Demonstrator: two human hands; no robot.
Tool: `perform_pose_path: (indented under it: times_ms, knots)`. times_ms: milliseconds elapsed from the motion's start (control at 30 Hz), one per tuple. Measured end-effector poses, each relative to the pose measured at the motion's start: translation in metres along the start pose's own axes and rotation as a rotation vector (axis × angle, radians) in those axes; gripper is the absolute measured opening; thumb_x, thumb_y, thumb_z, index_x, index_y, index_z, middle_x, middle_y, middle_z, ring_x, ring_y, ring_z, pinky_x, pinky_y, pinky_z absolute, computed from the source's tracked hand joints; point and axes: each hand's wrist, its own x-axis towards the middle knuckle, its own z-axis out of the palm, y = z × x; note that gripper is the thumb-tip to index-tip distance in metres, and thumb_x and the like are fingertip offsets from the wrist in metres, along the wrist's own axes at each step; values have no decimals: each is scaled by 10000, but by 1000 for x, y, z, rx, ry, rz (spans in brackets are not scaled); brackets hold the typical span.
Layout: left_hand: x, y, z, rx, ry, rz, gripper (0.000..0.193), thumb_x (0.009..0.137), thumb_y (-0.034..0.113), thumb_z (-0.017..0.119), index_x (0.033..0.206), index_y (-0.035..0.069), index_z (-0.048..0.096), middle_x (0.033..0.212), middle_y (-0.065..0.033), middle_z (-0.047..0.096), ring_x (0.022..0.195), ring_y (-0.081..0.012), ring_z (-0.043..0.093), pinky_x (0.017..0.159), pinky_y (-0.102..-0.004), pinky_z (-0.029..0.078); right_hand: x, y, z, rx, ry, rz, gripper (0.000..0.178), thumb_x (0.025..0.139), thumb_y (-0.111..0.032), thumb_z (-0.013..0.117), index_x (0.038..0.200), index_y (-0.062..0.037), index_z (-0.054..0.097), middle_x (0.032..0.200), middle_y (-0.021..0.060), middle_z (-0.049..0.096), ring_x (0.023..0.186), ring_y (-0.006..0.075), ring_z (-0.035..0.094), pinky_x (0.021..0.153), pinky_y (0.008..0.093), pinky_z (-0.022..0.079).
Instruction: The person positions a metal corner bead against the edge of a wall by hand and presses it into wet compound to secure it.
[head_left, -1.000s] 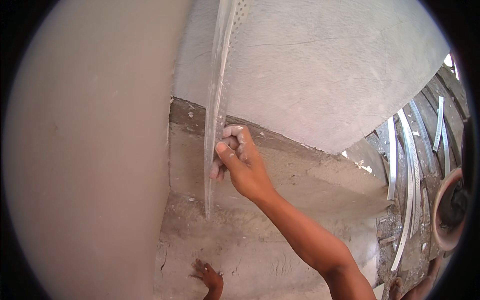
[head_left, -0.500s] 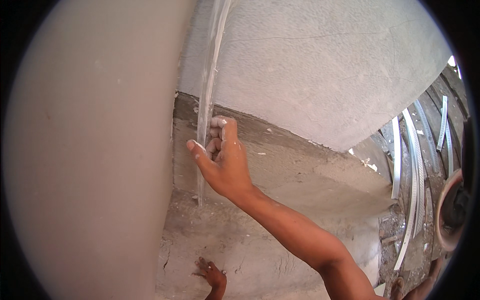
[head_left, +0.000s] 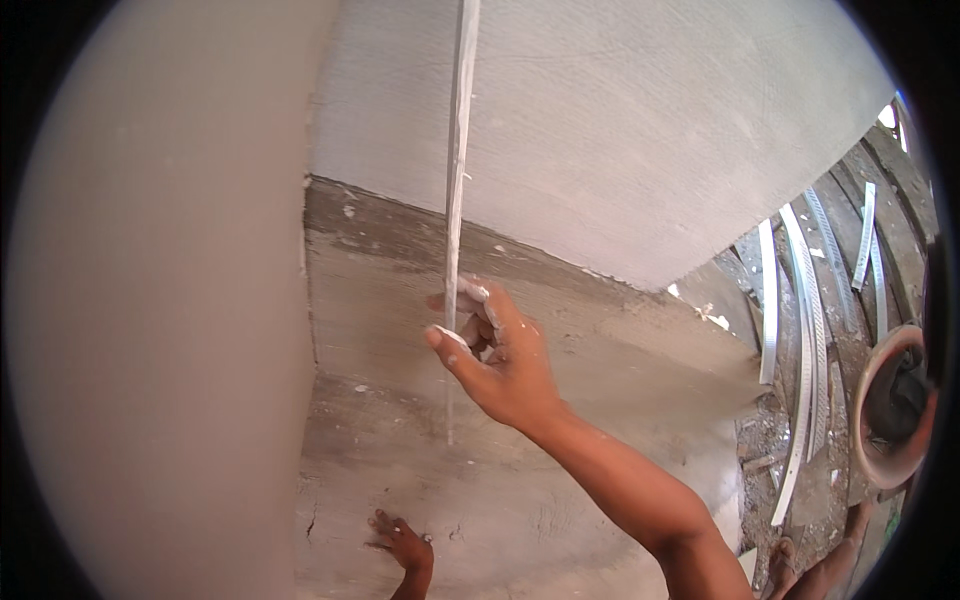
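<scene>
My right hand (head_left: 505,350) holds a long thin straight strip (head_left: 456,190) smeared with whitish plaster. Thumb and fingers curl around it from opposite sides, dusted white. Upright in view, the strip runs past the top edge, and its lower end stops just below the hand. My left hand (head_left: 402,543), lower and smaller in view, rests with its fingers spread on the grey-brown plastered surface (head_left: 600,400). Beyond the strip is a paler grey plastered face (head_left: 620,130).
A smooth grey surface (head_left: 160,300) fills the left side. Several perforated metal strips (head_left: 800,340) lie on wooden boards at right, beside a round reddish basin (head_left: 890,410) with something dark inside. A bare foot (head_left: 785,565) shows at the lower right.
My right hand has moved right and slightly down with the strip, which now appears narrower and sharper. My left hand stays on the surface; the view has shifted slightly.
</scene>
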Motion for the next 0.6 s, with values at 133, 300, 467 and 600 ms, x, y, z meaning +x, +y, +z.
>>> perform_pose_path:
  times_ms: [133, 300, 467, 600]
  knots:
    - [-6, 1, -10, 63, -64, -34, 919, 697, 400, 899, 1373, -25, 445, 1688, -231, 67, 1550, -475, 2, 1129, -810, 59, -34, 7, -53, -239, -67, 55, 478, 889, -96, 772, 1333, -39, 603, 931, 40, 726, 623, 61, 572, 558, 241, 455]
    - [-14, -2, -22, 63, -91, -70, 950, 697, 394, 906, 1400, -22, 421, 1691, -218, 70, 1558, -449, 3, 1140, -800, 59, -102, -3, -120, -471, -64, 31, 573, 838, -141, 840, 1366, -62, 633, 933, 110, 725, 637, 150, 627, 569, 293, 519]
    - [-9, 0, -18, 23, -68, -61, 896, 684, 314, 927, 1369, -6, 446, 1694, -210, 73, 1557, -450, 18, 1142, -799, 32, -144, -42, -174, -613, -125, 123, 629, 761, -107, 876, 1348, -88, 652, 1012, 135, 738, 769, 230, 725, 660, 340, 581]
    - [-5, 6, -22, -41, -69, -54, 849, 703, 297, 918, 1353, 4, 457, 1697, -195, 80, 1556, -451, 29, 1151, -792, 31, -136, -85, -196, -854, -197, 137, 645, 723, -95, 882, 1330, -80, 662, 985, 140, 732, 791, 258, 738, 662, 346, 584]
